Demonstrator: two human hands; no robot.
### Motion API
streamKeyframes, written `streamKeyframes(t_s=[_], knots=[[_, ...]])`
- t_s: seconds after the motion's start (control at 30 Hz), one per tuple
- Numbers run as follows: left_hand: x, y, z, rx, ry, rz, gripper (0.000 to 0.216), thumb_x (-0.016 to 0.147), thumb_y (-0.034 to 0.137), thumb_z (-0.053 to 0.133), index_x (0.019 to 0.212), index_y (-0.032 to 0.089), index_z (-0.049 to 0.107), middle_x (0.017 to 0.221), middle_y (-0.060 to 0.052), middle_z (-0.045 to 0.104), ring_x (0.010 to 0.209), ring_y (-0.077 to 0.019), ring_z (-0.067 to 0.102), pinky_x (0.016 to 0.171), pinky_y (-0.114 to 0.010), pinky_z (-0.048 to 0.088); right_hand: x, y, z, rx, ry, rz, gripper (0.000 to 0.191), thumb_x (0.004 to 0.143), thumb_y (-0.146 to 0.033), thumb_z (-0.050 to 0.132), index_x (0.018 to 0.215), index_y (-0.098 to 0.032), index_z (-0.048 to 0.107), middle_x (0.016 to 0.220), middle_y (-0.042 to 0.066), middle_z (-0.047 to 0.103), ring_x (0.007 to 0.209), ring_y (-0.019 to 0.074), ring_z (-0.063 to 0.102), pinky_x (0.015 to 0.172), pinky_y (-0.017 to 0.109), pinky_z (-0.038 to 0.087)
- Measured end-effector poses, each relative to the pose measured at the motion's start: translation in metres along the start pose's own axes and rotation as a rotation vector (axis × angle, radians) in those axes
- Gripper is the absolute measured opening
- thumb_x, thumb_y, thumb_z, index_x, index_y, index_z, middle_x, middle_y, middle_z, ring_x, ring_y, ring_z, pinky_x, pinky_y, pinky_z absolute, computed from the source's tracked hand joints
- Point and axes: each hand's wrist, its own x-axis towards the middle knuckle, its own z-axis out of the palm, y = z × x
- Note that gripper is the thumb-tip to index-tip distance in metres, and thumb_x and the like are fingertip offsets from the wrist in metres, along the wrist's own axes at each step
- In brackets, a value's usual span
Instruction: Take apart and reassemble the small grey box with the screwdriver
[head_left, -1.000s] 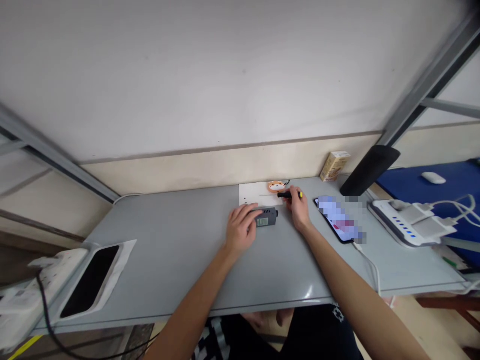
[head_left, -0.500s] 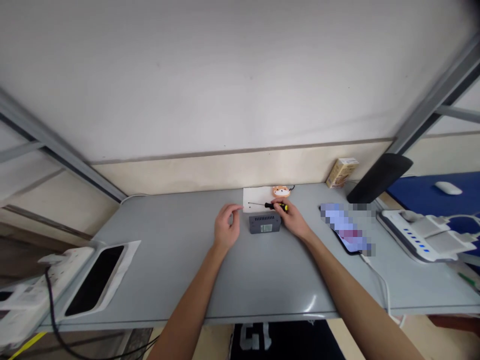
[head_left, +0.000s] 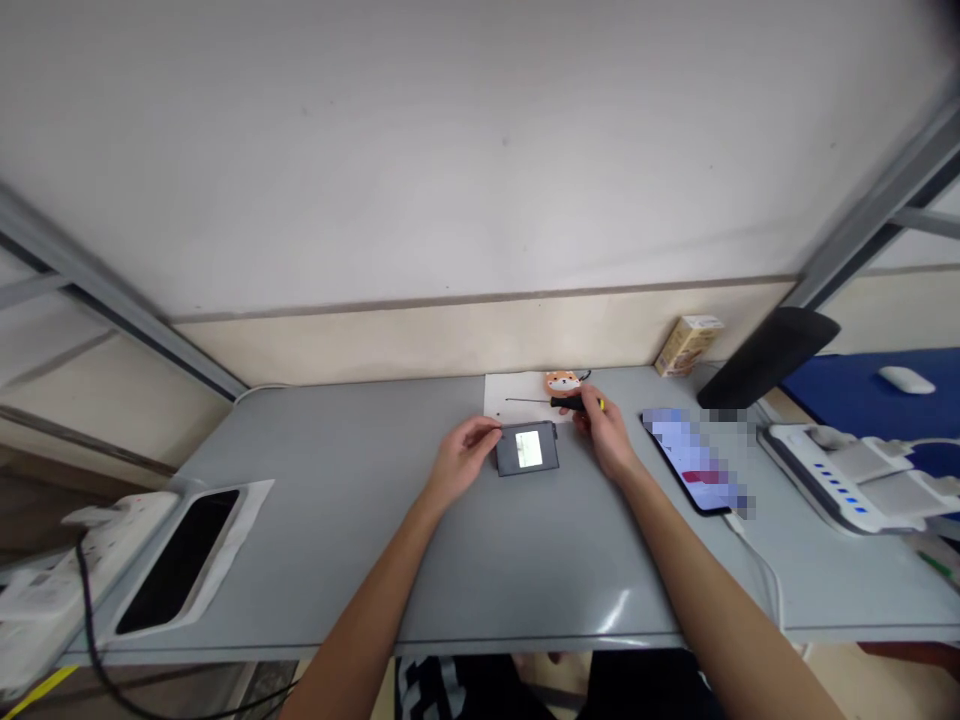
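While the left hand (head_left: 463, 458) rests on the grey surface (head_left: 360, 520), its bent fingers touch the left edge of a small dark box (head_left: 527, 450); I cannot tell whether they pinch it. The box lies flat, white label up, near the middle of the surface, just in front of a white sheet of paper (head_left: 517, 388). The right hand (head_left: 609, 437) sits just beside the box's right edge, fingers closed around the black handle of a screwdriver (head_left: 576, 403), whose thin shaft points left over the paper. An orange animal figure (head_left: 562, 381) stands at the paper's back right corner, near the wall. A phone (head_left: 694, 462) lies to the right, with a white power strip (head_left: 847, 475) beyond. A wide stretch of surface runs between the 2 forearms and leftward to the front edge, where another phone (head_left: 176, 560) lies on a white cloth.
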Motion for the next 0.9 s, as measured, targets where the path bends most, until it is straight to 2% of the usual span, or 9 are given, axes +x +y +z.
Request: streamKeyframes(t_s=[0.27,0.37,0.4,0.47,0.53,0.67,0.77,0.83,0.9], knots=[[-0.002,-0.008,0.005,0.241,-0.078,0.052,0.027,0.098,0.043,0.059,0.096,0.02,0.073,0.09,-0.004,0.074,0.08,-0.0188,0.066,0.076,-0.031,0.052,0.005,-0.001,-0.001,0.122,0.1,0.02,0.044,0.089,-0.065,0.061,0.089,-0.021,0.069,0.069,0.001,0.068,0.051,0.0113,0.04,0.05,0.027,0.025],[-0.006,-0.003,0.001,0.298,-0.156,0.074,0.028,0.099,0.043,0.059,0.111,0.022,0.073,0.105,-0.007,0.073,0.089,-0.0206,0.067,0.083,-0.035,0.054,0.004,-0.003,-0.002,0.097,0.092,0.01,0.044,0.09,-0.064,0.059,0.089,-0.021,0.069,0.068,0.001,0.068,0.052,0.0118,0.041,0.051,0.027,0.027],[-0.008,0.0,-0.001,0.3,-0.194,0.083,0.033,0.096,0.044,0.064,0.122,0.024,0.069,0.117,-0.008,0.071,0.098,-0.0221,0.066,0.089,-0.037,0.054,0.004,-0.004,-0.003,0.084,0.099,0.006,0.045,0.09,-0.065,0.059,0.089,-0.021,0.07,0.067,0.001,0.068,0.053,0.0121,0.042,0.051,0.027,0.028],[-0.012,0.008,-0.005,0.305,-0.3,0.119,0.067,0.082,0.043,0.082,0.142,0.03,0.057,0.139,-0.009,0.059,0.12,-0.0264,0.061,0.102,-0.041,0.051,0.003,-0.006,-0.005,0.055,0.12,-0.007,0.045,0.09,-0.064,0.058,0.087,-0.021,0.07,0.067,0.001,0.068,0.054,0.0122,0.043,0.052,0.027,0.03],[-0.015,0.016,-0.005,0.328,-0.394,0.156,0.082,0.07,0.037,0.091,0.144,0.034,0.054,0.146,-0.008,0.052,0.132,-0.0285,0.053,0.112,-0.043,0.046,0.004,-0.008,-0.006,0.04,0.136,-0.027,0.044,0.091,-0.063,0.058,0.086,-0.021,0.07,0.067,0.0,0.068,0.054,0.0118,0.043,0.053,0.027,0.031],[-0.016,0.022,-0.002,0.327,-0.332,0.157,0.063,0.073,0.027,0.088,0.131,0.032,0.063,0.134,-0.006,0.059,0.125,-0.0254,0.057,0.112,-0.042,0.046,0.005,-0.01,-0.008,0.069,0.17,-0.045,0.043,0.091,-0.061,0.059,0.085,-0.02,0.071,0.065,0.001,0.067,0.054,0.012,0.045,0.051,0.027,0.03],[-0.013,0.019,0.0,0.267,-0.306,0.087,0.045,0.081,0.038,0.082,0.123,0.026,0.068,0.123,-0.006,0.067,0.112,-0.0236,0.063,0.102,-0.038,0.05,0.006,-0.012,-0.011,0.138,0.222,-0.035,0.036,0.088,-0.055,0.063,0.079,-0.02,0.069,0.063,0.001,0.065,0.055,0.0124,0.05,0.05,0.026,0.031],[-0.011,0.015,0.001,0.247,-0.287,0.023,0.032,0.093,0.048,0.067,0.113,0.024,0.071,0.112,-0.005,0.071,0.103,-0.0221,0.065,0.095,-0.036,0.051,0.006,-0.015,-0.013,0.229,0.212,-0.036,0.029,0.084,-0.048,0.067,0.075,-0.021,0.067,0.068,0.0,0.065,0.057,0.0118,0.054,0.05,0.025,0.034],[-0.01,0.011,0.004,0.258,-0.235,-0.027,0.04,0.102,0.054,0.05,0.099,0.021,0.072,0.098,-0.004,0.072,0.093,-0.0209,0.066,0.086,-0.034,0.051,0.005,-0.017,-0.016,0.315,0.175,-0.042,0.025,0.081,-0.043,0.07,0.071,-0.02,0.064,0.075,-0.001,0.064,0.059,0.0109,0.056,0.05,0.024,0.036]])
